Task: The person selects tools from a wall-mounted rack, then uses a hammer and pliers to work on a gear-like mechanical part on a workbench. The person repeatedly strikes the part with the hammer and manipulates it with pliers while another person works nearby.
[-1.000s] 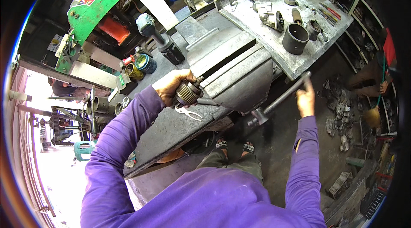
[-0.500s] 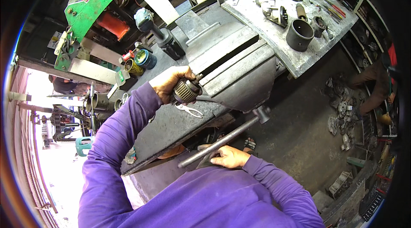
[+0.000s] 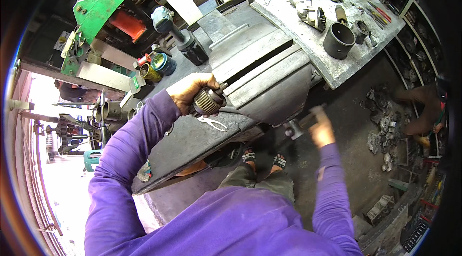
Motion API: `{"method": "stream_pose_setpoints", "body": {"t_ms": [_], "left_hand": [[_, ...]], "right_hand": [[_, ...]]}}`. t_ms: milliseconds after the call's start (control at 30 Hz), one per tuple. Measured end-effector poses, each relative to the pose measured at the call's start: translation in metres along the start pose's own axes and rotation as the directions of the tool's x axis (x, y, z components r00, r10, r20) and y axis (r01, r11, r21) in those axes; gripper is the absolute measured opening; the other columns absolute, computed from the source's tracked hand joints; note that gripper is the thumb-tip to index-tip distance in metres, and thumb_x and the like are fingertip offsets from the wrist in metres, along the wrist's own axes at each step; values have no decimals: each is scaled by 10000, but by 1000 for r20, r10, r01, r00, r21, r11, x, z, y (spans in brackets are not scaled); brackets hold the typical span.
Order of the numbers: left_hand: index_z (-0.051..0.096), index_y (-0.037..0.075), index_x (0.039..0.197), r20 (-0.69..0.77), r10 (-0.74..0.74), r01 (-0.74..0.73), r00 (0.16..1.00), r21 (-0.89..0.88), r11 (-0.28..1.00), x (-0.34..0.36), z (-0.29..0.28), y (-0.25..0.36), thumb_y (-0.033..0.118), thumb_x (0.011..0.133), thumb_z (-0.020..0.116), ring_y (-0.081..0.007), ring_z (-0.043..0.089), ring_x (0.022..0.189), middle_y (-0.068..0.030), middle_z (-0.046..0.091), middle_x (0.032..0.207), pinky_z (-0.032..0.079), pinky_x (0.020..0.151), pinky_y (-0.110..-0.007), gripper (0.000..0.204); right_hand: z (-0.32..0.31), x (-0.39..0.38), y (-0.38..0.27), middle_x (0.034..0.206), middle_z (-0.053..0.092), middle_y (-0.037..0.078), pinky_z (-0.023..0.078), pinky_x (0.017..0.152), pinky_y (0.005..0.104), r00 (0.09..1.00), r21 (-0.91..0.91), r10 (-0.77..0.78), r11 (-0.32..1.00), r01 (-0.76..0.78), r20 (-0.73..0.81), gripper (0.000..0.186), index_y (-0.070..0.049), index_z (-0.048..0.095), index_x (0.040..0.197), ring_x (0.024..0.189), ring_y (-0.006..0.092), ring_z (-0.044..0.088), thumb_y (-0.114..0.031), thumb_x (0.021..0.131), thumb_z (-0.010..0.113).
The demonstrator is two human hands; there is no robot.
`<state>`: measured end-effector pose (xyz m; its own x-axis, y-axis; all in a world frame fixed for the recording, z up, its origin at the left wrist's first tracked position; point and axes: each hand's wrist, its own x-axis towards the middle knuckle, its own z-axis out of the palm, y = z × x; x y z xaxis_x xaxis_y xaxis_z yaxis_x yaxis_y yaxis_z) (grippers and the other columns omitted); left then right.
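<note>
My left hand (image 3: 195,91) is closed round a dark metal motor armature (image 3: 208,101) with a ribbed cylindrical body, at the left end of the large grey bench vise (image 3: 274,95). Its narrow end reaches the jaw edge; whether the jaws touch it I cannot tell. To the right of the vise's front, my right hand (image 3: 321,131) is smeared by motion beside the vise handle's screw head (image 3: 294,130). The bar looks foreshortened near its fingers, and their grip is unclear. Light-handled pliers (image 3: 212,123) lie on the bench just below the armature.
A cordless impact wrench (image 3: 179,37) stands on the bench behind my left hand, near open cans (image 3: 162,63). At the right, a metal-topped table (image 3: 293,25) holds a dark cylindrical housing (image 3: 339,40) and hand tools. Metal parts (image 3: 385,121) lie on the floor near another person (image 3: 426,112).
My right hand has moved up and right from near my body, and the vise handle has swung from lower left to the right. My left hand keeps the armature in place.
</note>
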<state>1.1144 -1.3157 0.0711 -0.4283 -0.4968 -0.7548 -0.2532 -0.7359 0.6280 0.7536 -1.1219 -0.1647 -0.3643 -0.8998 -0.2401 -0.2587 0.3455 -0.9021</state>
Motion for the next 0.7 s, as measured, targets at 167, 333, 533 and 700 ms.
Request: {"method": "stream_pose_setpoints", "body": {"t_ms": [167,333,533,700], "left_hand": [[657,35,998,14,-55,56,998,-33,998,0,0,1,226,866,689,-239,712,676,-130,710,834,643,636,-431,234],[653,30,969,-27,30,-31,999,-32,999,-1,3,0,206,867,685,-239,706,671,-113,695,811,646,625,-439,206],[650,26,981,0,-16,16,1000,15,1000,2,1,-1,251,868,648,-271,706,607,-123,692,777,625,521,-407,252],[655,46,1008,145,4,-16,989,81,997,10,-6,1,281,861,678,-251,700,620,-132,711,833,620,541,-411,277]], "right_hand": [[113,-38,112,1313,662,148,471,1046,374,848,179,257,910,-373,464,719,-1,537,1443,1210,266,607,-105,759,732],[110,-4,144,1335,666,133,456,1070,364,846,39,-18,999,-4,532,600,-33,578,1408,1244,270,609,-146,851,770],[193,-13,191,1347,675,147,457,1078,382,988,151,109,981,-124,106,614,-2,610,1357,1280,275,614,-315,880,836],[204,4,179,1156,739,164,514,955,400,908,299,405,884,-358,-108,651,61,674,1176,1076,276,682,-484,858,835]]}}
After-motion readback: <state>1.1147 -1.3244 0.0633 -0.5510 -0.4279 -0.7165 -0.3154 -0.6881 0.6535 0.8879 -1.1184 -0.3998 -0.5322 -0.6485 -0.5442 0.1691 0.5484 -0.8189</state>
